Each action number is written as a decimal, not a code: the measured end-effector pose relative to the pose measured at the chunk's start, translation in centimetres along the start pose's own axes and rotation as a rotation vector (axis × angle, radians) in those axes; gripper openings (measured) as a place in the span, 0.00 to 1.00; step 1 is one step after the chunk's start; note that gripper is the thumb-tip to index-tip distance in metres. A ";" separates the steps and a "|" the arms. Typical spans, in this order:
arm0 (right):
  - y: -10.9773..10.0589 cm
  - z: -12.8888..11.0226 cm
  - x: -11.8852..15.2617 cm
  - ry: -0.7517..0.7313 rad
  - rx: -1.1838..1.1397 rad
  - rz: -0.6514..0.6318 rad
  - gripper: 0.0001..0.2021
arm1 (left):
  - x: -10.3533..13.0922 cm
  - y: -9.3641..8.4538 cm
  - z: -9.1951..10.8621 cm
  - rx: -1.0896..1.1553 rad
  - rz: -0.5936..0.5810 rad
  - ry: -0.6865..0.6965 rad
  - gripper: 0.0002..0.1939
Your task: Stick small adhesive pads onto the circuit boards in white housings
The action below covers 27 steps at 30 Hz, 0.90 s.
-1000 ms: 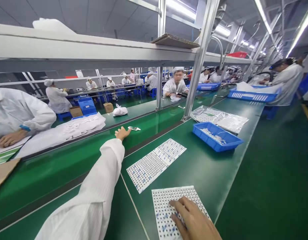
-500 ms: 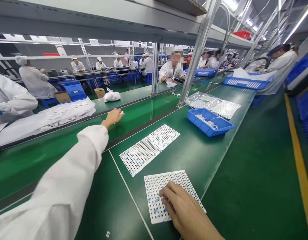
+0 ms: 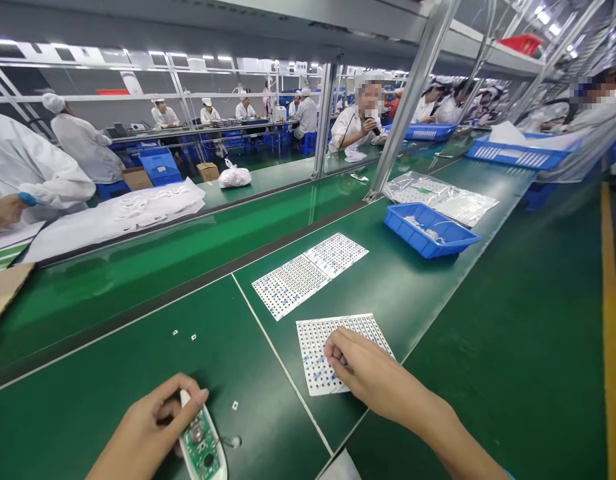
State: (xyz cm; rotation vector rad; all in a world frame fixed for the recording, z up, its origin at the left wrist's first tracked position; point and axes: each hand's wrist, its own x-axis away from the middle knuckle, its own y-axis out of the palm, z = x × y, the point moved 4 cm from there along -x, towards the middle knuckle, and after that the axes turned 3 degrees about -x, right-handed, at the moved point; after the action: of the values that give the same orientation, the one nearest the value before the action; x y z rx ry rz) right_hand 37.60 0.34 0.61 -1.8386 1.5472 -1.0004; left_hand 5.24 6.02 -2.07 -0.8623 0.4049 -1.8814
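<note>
My left hand (image 3: 161, 423) is closed round a white plastic casing with a green circuit board (image 3: 202, 445) inside it, at the bottom of the head view. A short wire with a small round end sticks out to the casing's right. Over a white sheet of small dark-dotted stickers (image 3: 313, 347), my right hand (image 3: 355, 363) has its fingers pinched together. Whatever is between those fingertips is hidden. Small white pieces lie on the green table between the hands and farther back, one of them a little white square (image 3: 235, 405).
Two more dotted sheets (image 3: 311, 273) lie farther back. Beyond stand a blue tray (image 3: 428, 233) of small white parts and a clear plastic bag (image 3: 438, 197). A green conveyor (image 3: 188, 233) runs along the left; metal posts (image 3: 413, 100) rise beside it. Co-workers sit across it.
My left hand has come back from over the conveyor to the near table, now holding the casing with the circuit board. My right hand stays at the sheet, its fingers more closed. The view has shifted.
</note>
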 end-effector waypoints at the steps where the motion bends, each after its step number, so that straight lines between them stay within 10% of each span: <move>1: 0.0 0.1 0.1 0.006 0.002 0.002 0.06 | 0.7 0.0 -0.2 -0.083 0.089 0.041 0.26; 4: 0.1 0.4 0.2 -0.003 0.018 0.010 0.07 | 2.5 -0.4 0.0 -0.371 0.299 0.271 0.25; 9: 0.6 0.2 0.2 -0.079 0.080 0.028 0.08 | 4.6 1.3 -0.8 -0.713 0.291 0.700 0.41; 18: 0.0 1.2 0.2 -0.159 0.207 -0.044 0.10 | 5.1 3.6 0.1 -0.640 0.216 0.616 0.40; 22: 0.7 -3.3 1.5 -0.239 0.124 -0.012 0.10 | 5.2 4.0 0.1 -0.538 0.221 0.636 0.41; 27: 6.5 -11.8 2.1 -0.519 0.232 -0.261 0.14 | 5.1 4.3 0.0 -0.492 0.235 0.665 0.42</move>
State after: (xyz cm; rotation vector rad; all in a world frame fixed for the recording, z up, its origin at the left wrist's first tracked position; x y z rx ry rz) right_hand 24.44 -2.25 2.78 -1.9607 0.8678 -0.6939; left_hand 6.66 -0.45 -2.69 -0.4350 1.3580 -1.8325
